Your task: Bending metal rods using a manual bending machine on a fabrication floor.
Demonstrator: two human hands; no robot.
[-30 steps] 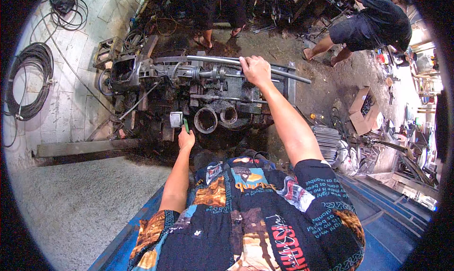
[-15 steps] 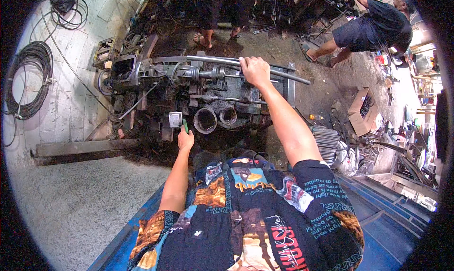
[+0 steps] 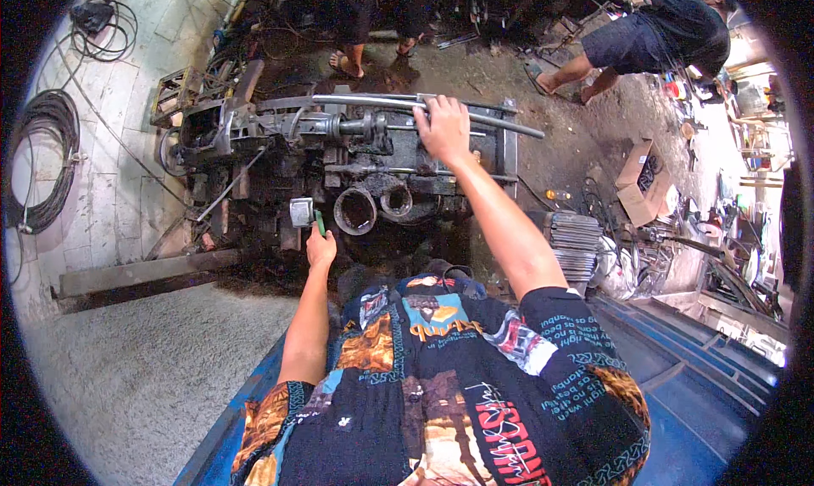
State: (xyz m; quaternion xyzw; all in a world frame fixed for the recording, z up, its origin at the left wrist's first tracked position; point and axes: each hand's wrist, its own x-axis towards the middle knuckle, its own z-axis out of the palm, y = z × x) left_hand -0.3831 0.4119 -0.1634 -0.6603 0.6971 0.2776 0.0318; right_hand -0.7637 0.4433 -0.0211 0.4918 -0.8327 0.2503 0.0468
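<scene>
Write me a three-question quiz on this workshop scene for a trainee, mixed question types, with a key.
1. True or false: the right hand touches the long grey pipe.
2. What colour is the slim object held in the left hand?
A) red
B) green
C) yellow
3. Fill in the blank: the open cardboard box lies toward the ____ side of the picture.

Key:
1. True
2. B
3. right
</scene>
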